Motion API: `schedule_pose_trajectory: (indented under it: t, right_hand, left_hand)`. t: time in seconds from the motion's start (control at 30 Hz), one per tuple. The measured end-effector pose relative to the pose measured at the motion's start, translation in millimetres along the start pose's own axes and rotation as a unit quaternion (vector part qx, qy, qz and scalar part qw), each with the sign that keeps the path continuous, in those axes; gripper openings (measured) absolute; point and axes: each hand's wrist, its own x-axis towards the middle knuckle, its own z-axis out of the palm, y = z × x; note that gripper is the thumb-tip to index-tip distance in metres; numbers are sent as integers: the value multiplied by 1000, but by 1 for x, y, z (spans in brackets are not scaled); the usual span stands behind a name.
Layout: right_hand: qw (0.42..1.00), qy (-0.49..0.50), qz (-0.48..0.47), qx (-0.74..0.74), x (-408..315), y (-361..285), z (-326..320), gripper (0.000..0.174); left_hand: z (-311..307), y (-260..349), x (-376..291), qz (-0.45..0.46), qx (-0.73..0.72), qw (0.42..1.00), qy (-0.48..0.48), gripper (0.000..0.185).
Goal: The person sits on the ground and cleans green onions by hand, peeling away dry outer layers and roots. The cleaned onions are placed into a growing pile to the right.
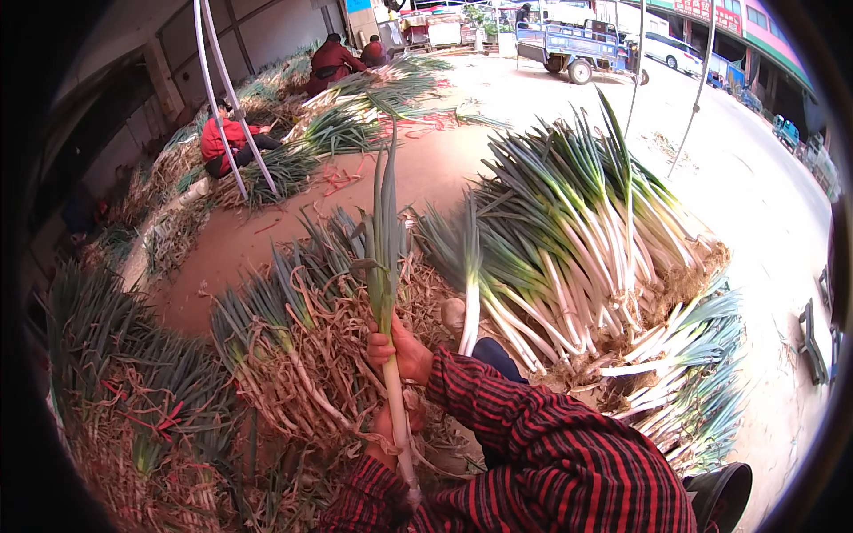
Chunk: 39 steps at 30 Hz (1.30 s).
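A large green onion [396,400] stands nearly upright before me, leaves up, white shaft and roots down. My right hand [404,351] is closed around it where green turns to white. Lower down, my left hand [390,426] is at the white shaft, partly behind it, with a strip of dry outer leaf beside the fingers. Just left of my hands lies a pile of unpeeled green onions [313,373] with brown, dry leaves. At the right is a heap of cleaned green onions [586,246] with white shafts and muddy roots.
More unpeeled green onions [133,400] lie at the left. Cleaned ones [700,373] lie at the right, near a dark bucket [723,496]. Metal poles [223,86] stand ahead. A person in red [223,140] and others sit beyond. A blue cargo tricycle [566,46] is parked behind.
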Motion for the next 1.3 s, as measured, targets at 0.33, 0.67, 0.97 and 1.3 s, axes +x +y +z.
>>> schedule_pose_trajectory:
  t: [0.33, 0.67, 0.97, 1.3]
  right_hand:
    - [966, 152, -124, -170, 1, -25, 11, 40]
    - [883, 313, -201, -284, 3, -43, -5, 43]
    - [820, 325, -128, -453, -10, 38, 0, 21]
    - [651, 388, -198, -622, 16, -30, -38, 20]
  left_hand:
    - [-47, -33, -43, 227, 795, 562, 35, 36]
    - [52, 28, -96, 24, 356, 931, -80, 24]
    - [49, 55, -110, 75, 176, 980, -57, 21]
    - [47, 8, -157, 201, 367, 908, -21, 23]
